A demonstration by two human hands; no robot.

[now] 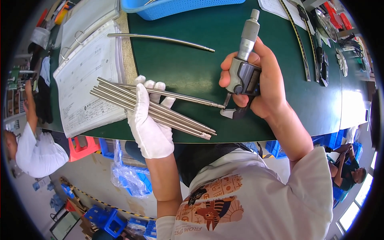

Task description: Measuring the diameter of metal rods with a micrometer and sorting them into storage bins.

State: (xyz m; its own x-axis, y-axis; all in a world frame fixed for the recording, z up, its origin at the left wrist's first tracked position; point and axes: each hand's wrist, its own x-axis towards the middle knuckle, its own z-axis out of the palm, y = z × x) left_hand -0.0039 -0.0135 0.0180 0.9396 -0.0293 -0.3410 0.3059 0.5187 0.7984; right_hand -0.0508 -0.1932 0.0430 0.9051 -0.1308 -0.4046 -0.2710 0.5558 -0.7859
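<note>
My left hand point(152, 128), in a white glove, is closed round several thin steel rods point(172, 116) that fan out to both sides of it. One steel rod point(192, 99) lies apart from the bundle, and its right end reaches the jaws of a digital micrometer point(247, 76). My bare right hand point(268, 80) grips that micrometer upright by its grey body, thimble pointing up. Whether both jaw faces touch the rod end, I cannot tell. Another steel rod point(160, 38) lies alone on the green table beyond my hands.
An open ring binder point(88, 80) with drawings lies at the left on the green table point(192, 68). A blue basket point(180, 10) stands at the far edge. Measuring tools, such as a caliper point(322, 60), lie right. One person point(36, 152) works at the left; another point(348, 168) sits at the right.
</note>
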